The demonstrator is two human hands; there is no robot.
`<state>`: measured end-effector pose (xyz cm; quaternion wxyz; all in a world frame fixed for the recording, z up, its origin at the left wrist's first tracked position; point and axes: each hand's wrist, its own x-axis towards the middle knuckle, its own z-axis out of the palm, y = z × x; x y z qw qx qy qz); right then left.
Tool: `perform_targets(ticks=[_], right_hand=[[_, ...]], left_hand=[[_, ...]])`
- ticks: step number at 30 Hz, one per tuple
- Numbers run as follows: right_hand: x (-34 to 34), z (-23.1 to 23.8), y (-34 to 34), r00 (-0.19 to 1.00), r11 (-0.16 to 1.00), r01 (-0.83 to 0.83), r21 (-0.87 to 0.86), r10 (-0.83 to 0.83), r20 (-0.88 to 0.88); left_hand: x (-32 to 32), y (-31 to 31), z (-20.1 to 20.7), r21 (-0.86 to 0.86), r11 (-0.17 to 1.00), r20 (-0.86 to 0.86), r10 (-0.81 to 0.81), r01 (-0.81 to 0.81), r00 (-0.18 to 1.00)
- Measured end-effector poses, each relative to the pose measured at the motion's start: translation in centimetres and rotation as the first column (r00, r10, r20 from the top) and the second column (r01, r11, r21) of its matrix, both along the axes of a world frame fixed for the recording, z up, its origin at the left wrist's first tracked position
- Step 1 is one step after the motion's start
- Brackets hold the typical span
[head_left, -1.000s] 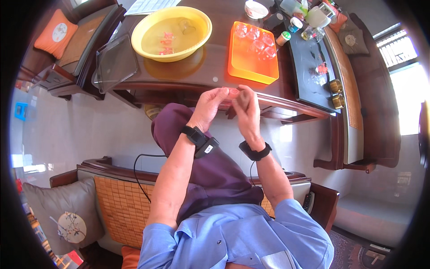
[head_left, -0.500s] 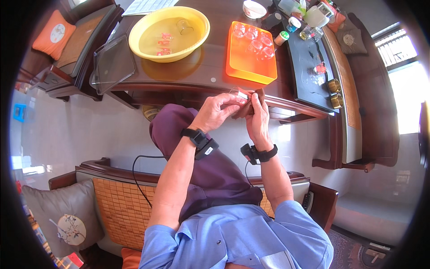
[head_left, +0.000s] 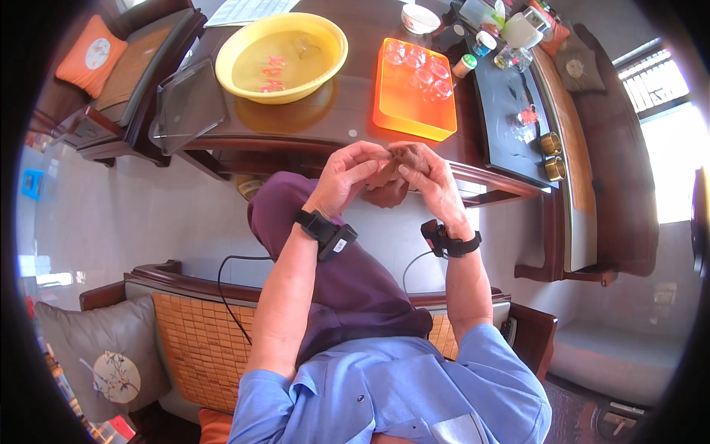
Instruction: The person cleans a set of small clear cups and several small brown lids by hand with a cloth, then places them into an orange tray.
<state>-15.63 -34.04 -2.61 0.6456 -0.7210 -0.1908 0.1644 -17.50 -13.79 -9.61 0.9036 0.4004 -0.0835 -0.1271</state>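
Note:
In front of the table edge, my left hand and my right hand are raised close together around a brown cloth. My right hand grips the cloth, thumb pressed on it. The fingers of my left hand curl at the cloth's left side, where a small clear glass cup was visible a moment ago; cloth and fingers now mostly hide it. Beyond my hands stands an orange tray with several small glass cups. A yellow basin of water holds a clear glass vessel and several small red-marked pieces.
The dark wooden table carries a transparent lid at left, a white bowl at the back, and a black tea tray with two gold-coloured cups at right. A green-capped jar stands beside the orange tray.
My right hand has moved right and turned, spreading the cloth across between both hands. The glass cup in my left fingers has gone out of sight behind the cloth.

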Motion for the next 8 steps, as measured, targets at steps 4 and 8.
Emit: perform_targets(ticks=[4,8], right_hand=[[-0.5,-1.5,0.4,0.996,0.985,0.089,0.15,-0.085,-0.036],[-1.1,-3.1,1.2,0.944,0.954,0.271,0.131,-0.29,0.157]], left_hand=[[0.2,-0.6,0.6,-0.013,0.999,-0.063,0.05,-0.051,0.997],[1.0,0.7,-0.9,-0.045,0.938,-0.17,-0.347,0.345,0.922]])
